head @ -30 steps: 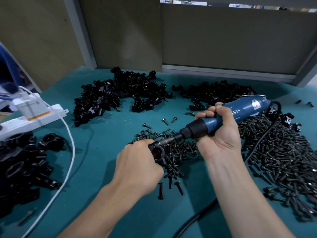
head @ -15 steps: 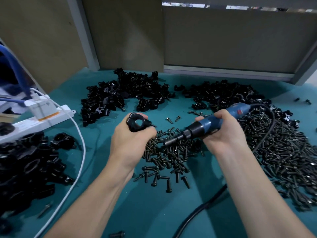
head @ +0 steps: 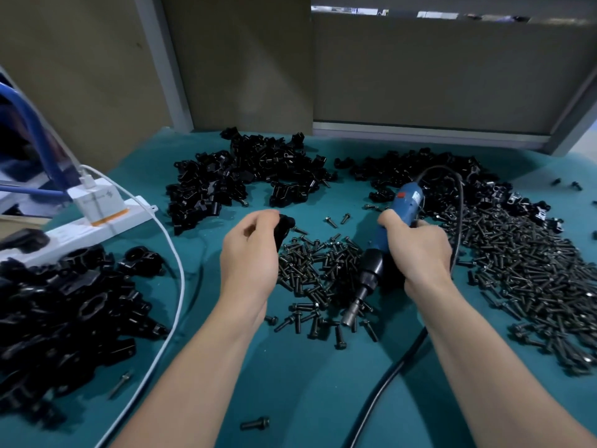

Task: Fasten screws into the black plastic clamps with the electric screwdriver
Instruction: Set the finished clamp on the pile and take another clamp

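Nearest to us, a lone screw (head: 255, 424) lies on the teal counter (head: 290, 392), and a black power cord (head: 387, 376) runs up toward the right. Two bare forearms reach in from below.

The right hand (head: 416, 250) has its grip wrapped around the blue electric screwdriver (head: 374, 266). The tool's nose points down and toward us, at the near edge of a small scatter of screws (head: 313, 273). We cannot tell whether the tip touches one.

The left hand (head: 250, 253) holds one black clamp (head: 285, 226) in a closed grip. The clamp is blurred and partly hidden, and sits just left of that scatter.

A second ago the tool's tip was pressed into this clamp. Half a second ago the hands had parted and the clamp was lifted. Now the tool has swung down toward the loose screws. We judge that one screw is driven and the next is about to be picked up.

To the near left sits a heap of clamps (head: 58, 305), with a white cable (head: 177, 286) and a power strip (head: 97, 221) beside it. To the right spreads a large field of screws (head: 533, 273). Farthest off, two more clamp heaps (head: 239, 176) lie below the wall panels.
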A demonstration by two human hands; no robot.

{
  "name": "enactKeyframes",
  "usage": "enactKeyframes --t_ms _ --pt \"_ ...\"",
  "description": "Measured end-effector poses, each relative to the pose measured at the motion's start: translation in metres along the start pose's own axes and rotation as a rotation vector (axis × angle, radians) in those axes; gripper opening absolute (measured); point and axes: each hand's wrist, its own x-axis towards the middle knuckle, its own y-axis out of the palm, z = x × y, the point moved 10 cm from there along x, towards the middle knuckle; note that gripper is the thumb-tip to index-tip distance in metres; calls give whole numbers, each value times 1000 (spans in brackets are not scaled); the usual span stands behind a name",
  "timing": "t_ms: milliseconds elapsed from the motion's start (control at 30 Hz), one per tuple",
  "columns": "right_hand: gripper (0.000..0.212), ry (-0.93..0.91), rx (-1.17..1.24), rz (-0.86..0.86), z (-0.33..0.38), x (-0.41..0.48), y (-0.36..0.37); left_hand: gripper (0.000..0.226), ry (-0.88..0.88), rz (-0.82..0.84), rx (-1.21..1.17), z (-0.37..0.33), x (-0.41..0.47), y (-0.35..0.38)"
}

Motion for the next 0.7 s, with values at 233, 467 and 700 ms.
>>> enactKeyframes --t_ms 233,467,700 --pt "48 -217 -435 64 17 -4 16 7 -70 52 -48 16 8 5" --pt "17 -395 -230 125 46 -22 20 29 -59 82 -113 18 6 10" --pt "35 -367 -30 574 60 -72 67 40 226 73 -99 -10 -7 17"
